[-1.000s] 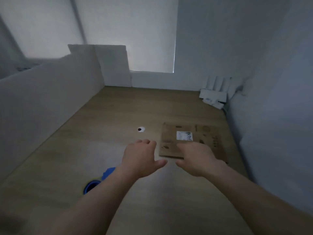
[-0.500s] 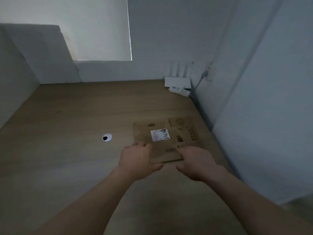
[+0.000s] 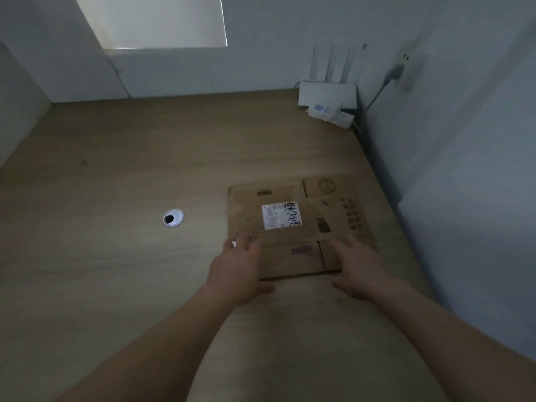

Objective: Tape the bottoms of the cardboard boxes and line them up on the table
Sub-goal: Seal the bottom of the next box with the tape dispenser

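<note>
While both bare arms reach out over the wooden table, the flattened cardboard box lies flat on the table's right half, close to the right-hand wall. A white label with dark handwriting faces up near its middle. The left hand lies palm down on the box's near left corner, fingers fairly straight and spread on top of the cardboard, thumb stuck out to the right along the near edge. The right hand rests the same way on the near right corner, fingers flat on the box and thumb pointing left. Neither hand is curled round the cardboard; whether either thumb tucks under the edge I cannot tell. To the left of the box, well apart from it, a round cable hole with a pale rim sits in the tabletop. In the far right corner stands a white router with upright aerials, and a plug sits in the wall beside it
</note>
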Motion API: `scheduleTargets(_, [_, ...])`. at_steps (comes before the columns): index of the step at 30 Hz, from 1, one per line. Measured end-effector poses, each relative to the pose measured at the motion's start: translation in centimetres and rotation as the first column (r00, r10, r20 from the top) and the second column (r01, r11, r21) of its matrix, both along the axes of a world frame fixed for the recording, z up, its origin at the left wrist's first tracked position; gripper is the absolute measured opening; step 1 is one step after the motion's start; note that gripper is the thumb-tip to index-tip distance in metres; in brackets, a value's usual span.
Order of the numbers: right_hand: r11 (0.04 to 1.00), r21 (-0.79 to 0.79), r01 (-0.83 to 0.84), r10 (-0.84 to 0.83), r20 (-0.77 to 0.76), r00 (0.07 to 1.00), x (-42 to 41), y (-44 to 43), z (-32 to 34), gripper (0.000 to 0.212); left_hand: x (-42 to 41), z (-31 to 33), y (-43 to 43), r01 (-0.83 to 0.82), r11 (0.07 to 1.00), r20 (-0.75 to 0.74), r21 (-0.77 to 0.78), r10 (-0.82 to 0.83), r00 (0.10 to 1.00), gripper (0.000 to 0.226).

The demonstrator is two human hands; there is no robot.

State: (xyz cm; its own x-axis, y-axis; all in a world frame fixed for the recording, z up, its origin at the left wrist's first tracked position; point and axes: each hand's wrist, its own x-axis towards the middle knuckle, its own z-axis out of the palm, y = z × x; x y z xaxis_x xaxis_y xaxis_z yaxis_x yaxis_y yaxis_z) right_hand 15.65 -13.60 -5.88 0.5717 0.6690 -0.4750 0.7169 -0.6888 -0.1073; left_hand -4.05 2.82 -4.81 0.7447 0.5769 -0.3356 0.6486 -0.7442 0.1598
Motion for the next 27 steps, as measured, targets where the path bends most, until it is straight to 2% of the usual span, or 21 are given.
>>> scheduleTargets(5, [0.989,-0.115,0.089,-0.092,-0.016,0.996,4.1,0.5,-2.7,0.118,2.5,-3.6,1.1,-0.080,0.993,-0.064,-0.083,0.075,0.995,0.111])
scheduleTargets(8, [0.978,-0.129,0.163,-0.173,-0.071,0.982,5.8,0.3,-4.1,0.132,2.8,-5.8,1.7,-0.156,0.979,-0.121,-0.130,0.140,0.983,0.118])
scheduleTargets(12, [0.985,-0.064,0.163,-0.167,-0.075,0.983,6.4,-0.2,-5.3,0.133,3.1,-6.4,2.0,-0.171,0.978,-0.154,-0.121,0.152,0.976,0.118])
scheduleTargets(16, [0.990,0.046,0.133,-0.129,-0.076,0.989,6.2,-1.6,-5.0,0.118,2.6,-6.3,2.3,-0.148,0.985,-0.119,-0.092,0.137,0.983,0.104])
scheduleTargets(19, [0.985,0.085,0.153,-0.141,-0.130,0.981,6.1,-2.2,-4.0,0.102,1.8,-5.0,2.5,-0.100,0.987,-0.042,-0.125,0.096,0.995,0.078])
scheduleTargets(21, [0.984,0.121,0.133,-0.113,-0.158,0.981,5.9,-2.5,-3.1,0.083,0.9,-3.6,2.5,-0.057,0.989,0.006,-0.139,0.058,0.998,0.059])
scheduleTargets(23, [0.975,0.192,0.114,-0.082,-0.166,0.983,5.5,-3.2,-2.1,0.060,-0.4,-2.4,2.0,-0.016,0.996,0.059,-0.092,0.022,0.998,0.051])
scheduleTargets(25, [0.964,0.248,0.094,-0.065,-0.122,0.990,4.7,-3.9,-0.6,0.041,-1.9,-1.4,1.5,-0.044,0.999,0.198,-0.033,0.050,0.979,0.047])
scheduleTargets(27, [0.949,0.304,0.084,-0.069,-0.060,0.996,3.5,-4.5,1.6,0.033,-3.0,0.0,1.1,-0.165,0.986,0.355,-0.032,0.165,0.920,0.048])
